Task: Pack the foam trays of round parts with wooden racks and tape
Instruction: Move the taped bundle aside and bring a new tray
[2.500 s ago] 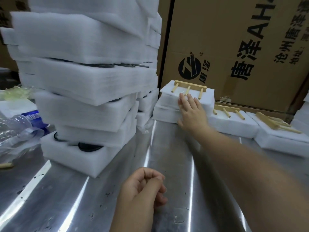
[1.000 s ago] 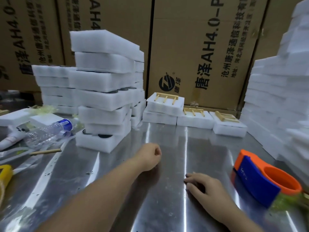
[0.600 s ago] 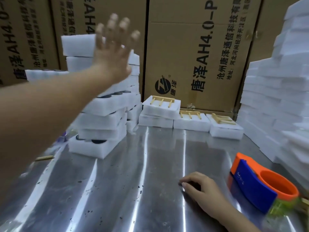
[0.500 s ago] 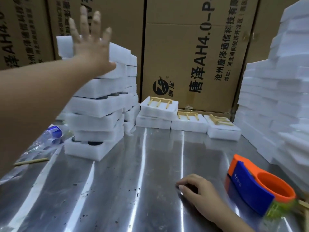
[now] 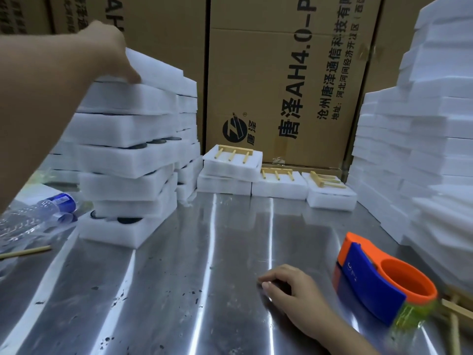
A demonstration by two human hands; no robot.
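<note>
Cardboard box (image 5: 281,73) reads "唐泽AH4.0-P"; left hand (image 5: 108,46) grips top foam tray (image 5: 163,73); right hand (image 5: 289,285) rests loosely curled.

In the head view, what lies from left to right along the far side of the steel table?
Leaning stack of white foam trays, first wooden rack, second wooden rack, third wooden rack, tall white foam pile.

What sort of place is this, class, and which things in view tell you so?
Probably a factory packing station: tall stacks of white foam trays on a shiny steel worktable, printed brown cardboard cartons behind, and an orange-and-blue tape dispenser.
</note>
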